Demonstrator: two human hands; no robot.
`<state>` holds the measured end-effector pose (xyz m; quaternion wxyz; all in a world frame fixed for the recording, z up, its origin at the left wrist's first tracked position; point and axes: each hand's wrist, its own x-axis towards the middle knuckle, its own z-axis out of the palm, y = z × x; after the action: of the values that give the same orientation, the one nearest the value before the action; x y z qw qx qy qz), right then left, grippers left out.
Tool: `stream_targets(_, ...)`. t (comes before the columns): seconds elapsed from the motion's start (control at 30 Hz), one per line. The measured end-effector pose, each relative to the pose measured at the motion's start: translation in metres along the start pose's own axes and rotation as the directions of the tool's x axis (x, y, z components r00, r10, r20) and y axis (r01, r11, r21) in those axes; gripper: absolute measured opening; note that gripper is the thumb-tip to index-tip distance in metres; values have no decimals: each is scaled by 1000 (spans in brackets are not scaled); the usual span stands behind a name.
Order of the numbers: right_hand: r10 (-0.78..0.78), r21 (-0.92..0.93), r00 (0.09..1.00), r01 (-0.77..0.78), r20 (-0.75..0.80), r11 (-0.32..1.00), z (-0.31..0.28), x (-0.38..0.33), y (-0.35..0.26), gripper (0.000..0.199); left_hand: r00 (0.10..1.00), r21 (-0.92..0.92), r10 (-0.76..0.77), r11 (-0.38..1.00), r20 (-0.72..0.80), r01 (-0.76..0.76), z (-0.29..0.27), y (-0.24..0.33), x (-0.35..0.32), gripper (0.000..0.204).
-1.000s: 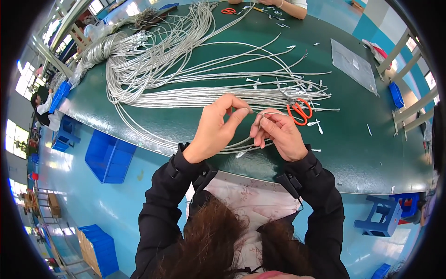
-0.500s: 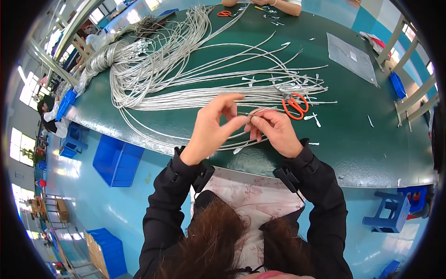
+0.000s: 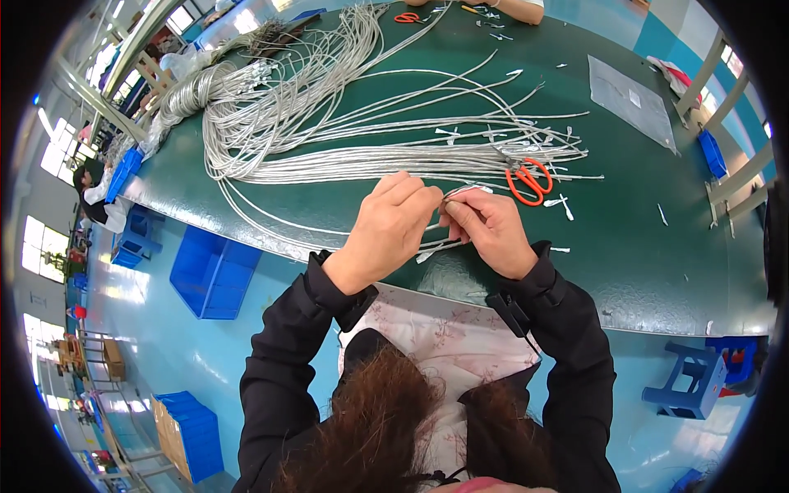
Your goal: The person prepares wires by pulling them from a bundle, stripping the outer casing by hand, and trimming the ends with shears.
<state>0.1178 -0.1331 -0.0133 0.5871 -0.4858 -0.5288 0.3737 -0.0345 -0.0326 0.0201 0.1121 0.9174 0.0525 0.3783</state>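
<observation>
My right hand [image 3: 493, 232] is closed, pinching the end of a silvery cable between thumb and fingers, with a bit of white [image 3: 479, 189] showing beside the fingertips. Close against it on the left, my left hand [image 3: 391, 230] is curled with its back up. Its fingertips are hidden, so what they grip does not show. Beyond both hands lies a large bundle of silvery cables [image 3: 329, 164], their ends fanned out to the right. Orange-handled scissors [image 3: 528, 182] rest on those ends, just past my right hand.
Small white scraps [image 3: 565, 207] are scattered over the green table [image 3: 657, 255]. A clear plastic bag [image 3: 631, 103] lies at the far right. Across the table are another person's forearm [image 3: 519, 10] and a second pair of orange scissors [image 3: 407, 17]. A blue bin [image 3: 215, 271] stands on the floor at left.
My left hand has turned from spread finger and thumb to a curled grip, back upward, against my right fingertips. My right hand keeps its pinch. The whole view has shifted slightly.
</observation>
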Motion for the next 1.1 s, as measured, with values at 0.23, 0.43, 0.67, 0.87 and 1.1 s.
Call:
stream_targets(0.23, -226, -280, 965, 182, -132, 943, 6, 0, 2, 13, 777, -657, -544, 465, 317, 593, 13, 8, -10, 8)
stream_targets(0.43, -97, -113, 985, 82, -141, 990, 4, 0, 4, 14, 676, -713, -483, 139, 557, 687, -3, -4, -9, 12)
stream_targets(0.67, 80, 183, 973, -40, -216, 982, -12, 6, 10, 20, 703, -848, -480, -228, 525, 478, -25, -3, -18, 6)
stream_targets(0.87, 122, 208, 982, -91, -144, 974, -3, 4, 3, 21, 932, -340, -353, 888, -76, 309, -1, 33, 2, 14)
stream_targets(1.1, 98, 167, 988, -78, -116, 983, 0, 1, 2, 20, 986, 54, -105, 992, -130, 113, 27, 9, 4, 25)
